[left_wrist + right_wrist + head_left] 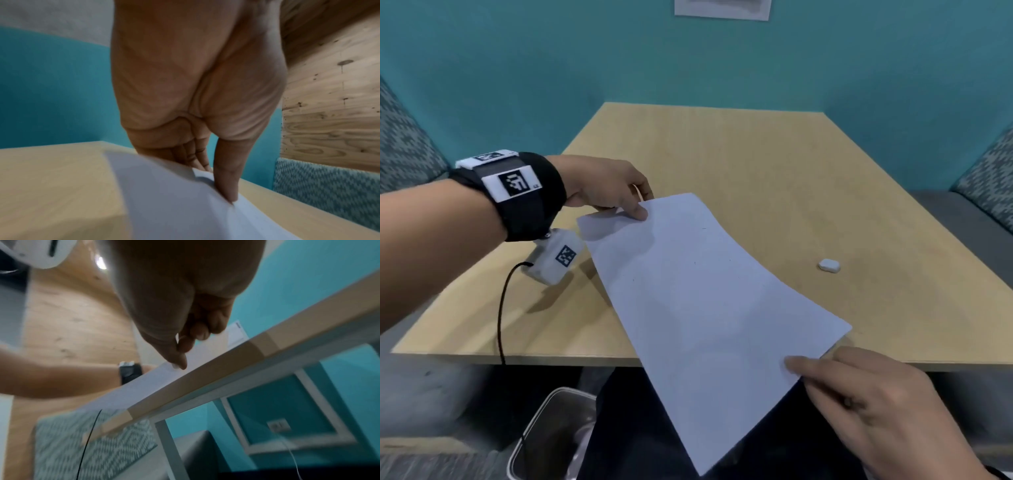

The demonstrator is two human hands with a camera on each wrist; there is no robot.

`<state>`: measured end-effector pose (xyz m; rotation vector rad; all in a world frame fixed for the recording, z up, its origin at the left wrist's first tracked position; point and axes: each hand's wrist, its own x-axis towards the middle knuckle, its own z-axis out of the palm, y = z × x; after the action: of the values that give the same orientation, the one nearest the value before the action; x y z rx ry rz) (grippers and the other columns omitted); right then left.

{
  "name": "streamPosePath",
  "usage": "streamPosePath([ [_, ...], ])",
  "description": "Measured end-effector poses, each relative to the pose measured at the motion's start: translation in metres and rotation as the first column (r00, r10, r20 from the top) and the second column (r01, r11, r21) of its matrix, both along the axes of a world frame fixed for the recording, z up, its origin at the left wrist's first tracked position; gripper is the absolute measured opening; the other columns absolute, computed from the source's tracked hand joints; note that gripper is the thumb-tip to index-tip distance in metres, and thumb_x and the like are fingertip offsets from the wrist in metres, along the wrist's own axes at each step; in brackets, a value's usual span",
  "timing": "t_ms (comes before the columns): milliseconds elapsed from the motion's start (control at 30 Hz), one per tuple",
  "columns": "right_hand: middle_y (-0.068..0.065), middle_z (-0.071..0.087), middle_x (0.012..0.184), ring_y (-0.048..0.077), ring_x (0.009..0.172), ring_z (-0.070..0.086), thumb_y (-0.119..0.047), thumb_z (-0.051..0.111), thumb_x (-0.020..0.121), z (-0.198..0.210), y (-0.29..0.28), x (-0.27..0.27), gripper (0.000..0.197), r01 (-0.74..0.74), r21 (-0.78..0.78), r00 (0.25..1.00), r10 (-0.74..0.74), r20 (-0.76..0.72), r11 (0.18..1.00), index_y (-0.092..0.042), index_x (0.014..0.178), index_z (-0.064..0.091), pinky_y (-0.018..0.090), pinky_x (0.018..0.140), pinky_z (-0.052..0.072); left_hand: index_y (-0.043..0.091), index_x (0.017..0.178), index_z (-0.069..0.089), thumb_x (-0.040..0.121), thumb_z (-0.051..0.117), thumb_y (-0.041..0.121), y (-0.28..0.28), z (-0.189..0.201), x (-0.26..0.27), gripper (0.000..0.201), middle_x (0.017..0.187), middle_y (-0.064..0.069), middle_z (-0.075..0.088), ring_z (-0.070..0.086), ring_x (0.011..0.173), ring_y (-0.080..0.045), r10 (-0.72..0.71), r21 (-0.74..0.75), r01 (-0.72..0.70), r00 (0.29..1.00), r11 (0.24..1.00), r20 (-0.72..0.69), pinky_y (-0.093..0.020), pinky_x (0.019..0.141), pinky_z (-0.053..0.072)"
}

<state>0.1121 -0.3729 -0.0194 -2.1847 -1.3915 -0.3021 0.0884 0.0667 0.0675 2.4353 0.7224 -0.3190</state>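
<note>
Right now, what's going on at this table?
A person holds one white sheet of paper with both hands. The left hand pinches its far edge, the right hand its near edge. The sheet bows above the wooden table, jutting past its front. A small white object lies untouched to the right.

Paper sheet (705,301) is looking thin, matt and smooth, pale white, bending softly. Counter (756,154) is showing a light wood-grain top, smooth, low sheen. Wrist strap (530,205) is reading as black cloth, with white hard-plastic tags on it. Camera box (554,262) under the wrist is looking like white plastic, slightly glossy; its cable (500,315) is looking black and rubbery. Small white piece (829,266) is looking like smooth plastic. Seat backs (404,144) are showing coarse woven patterned cloth. Bin (541,435) is looking like clear plastic. Panel (329,121) is showing raw knotty plywood. Wall (517,85) is looking matt teal.
</note>
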Motion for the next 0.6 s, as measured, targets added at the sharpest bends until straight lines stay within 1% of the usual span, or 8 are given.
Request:
streamPosePath([
  [67,-0.041,0.067,0.082,-0.018,0.078,0.065,-0.021,0.080,0.087,-0.001,-0.004,0.000,0.021,0.066,0.059,0.980,-0.053,-0.192,0.996,-0.039,0.097,0.086,0.003,0.070,0.049,0.015,0.113,0.071,0.095,0.077,0.012,-0.002,-0.002,-0.019,0.019,0.102,-0.008,0.077,0.071,0.084,-0.026,0.048,-0.087,-0.045,0.998,0.995,0.034,-0.033,0.069,0.055],
  [100,-0.042,0.071,0.086,-0.019,0.084,0.068,-0.012,0.086,0.084,-0.002,-0.006,-0.001,0.030,0.109,0.070,0.949,-0.083,-0.305,0.992,-0.041,0.094,0.086,0.001,0.077,0.048,0.013,0.113,0.070,0.095,0.077,0.010,-0.003,-0.003,-0.029,0.020,0.102,-0.009,0.077,0.072,0.085,-0.025,0.070,-0.126,-0.064,0.996,0.990,0.046,-0.034,0.070,0.055],
  [167,-0.030,0.079,0.089,-0.010,0.088,0.074,-0.005,0.086,0.081,-0.002,-0.009,-0.003,0.042,0.160,0.068,0.864,-0.106,-0.493,0.985,-0.046,0.091,0.085,0.011,0.086,0.054,0.010,0.113,0.069,0.095,0.077,0.009,-0.005,-0.006,-0.049,0.020,0.098,-0.010,0.079,0.074,0.084,-0.023,0.108,-0.202,-0.093,0.992,0.975,0.063,-0.034,0.072,0.056],
  [267,-0.004,0.084,0.095,0.013,0.092,0.080,-0.005,0.077,0.089,-0.001,-0.013,-0.005,0.038,0.196,0.056,0.676,-0.094,-0.731,0.979,-0.040,0.098,0.085,0.038,0.092,0.060,0.004,0.114,0.067,0.094,0.077,0.008,-0.010,-0.008,-0.084,0.022,0.101,-0.017,0.079,0.076,0.084,-0.026,0.150,-0.308,-0.122,0.986,0.944,0.069,-0.031,0.067,0.058],
  [367,0.017,0.082,0.090,0.031,0.081,0.080,-0.023,0.081,0.087,0.004,-0.007,-0.009,0.014,0.282,0.143,0.480,-0.011,-0.877,0.949,-0.030,0.097,0.087,0.038,0.085,0.063,0.000,0.117,0.064,0.093,0.077,0.009,-0.019,-0.014,-0.121,0.028,0.106,-0.025,0.077,0.074,0.083,-0.030,0.194,-0.421,-0.152,0.979,0.894,0.059,-0.031,0.064,0.057],
  [500,0.009,0.080,0.089,0.012,0.073,0.076,-0.052,0.088,0.065,0.010,0.002,-0.014,0.041,0.333,0.188,0.356,0.061,-0.932,0.924,-0.021,0.092,0.085,0.015,0.066,0.060,-0.005,0.119,0.060,0.092,0.075,0.006,-0.037,-0.025,-0.172,0.033,0.103,-0.023,0.078,0.074,0.084,-0.032,0.304,-0.558,-0.214,0.950,0.802,0.072,-0.029,0.063,0.061],
  [567,0.006,0.074,0.089,0.016,0.072,0.075,-0.065,0.099,0.040,0.007,0.003,-0.018,0.075,0.284,0.158,0.331,0.058,-0.942,0.946,-0.021,0.098,0.081,0.015,0.067,0.058,-0.005,0.119,0.058,0.090,0.075,0.006,-0.043,-0.030,-0.197,0.035,0.110,-0.028,0.076,0.074,0.089,-0.036,0.372,-0.607,-0.255,0.926,0.753,0.072,-0.032,0.065,0.063],
  [600,0.009,0.075,0.095,0.023,0.073,0.077,-0.058,0.103,0.039,0.005,0.004,-0.021,0.075,0.284,0.155,0.314,0.061,-0.947,0.946,-0.022,0.100,0.080,0.019,0.067,0.060,-0.004,0.119,0.058,0.089,0.076,0.006,-0.046,-0.033,-0.210,0.036,0.113,-0.030,0.074,0.074,0.091,-0.038,0.399,-0.626,-0.270,0.914,0.732,0.072,-0.034,0.067,0.064],
])
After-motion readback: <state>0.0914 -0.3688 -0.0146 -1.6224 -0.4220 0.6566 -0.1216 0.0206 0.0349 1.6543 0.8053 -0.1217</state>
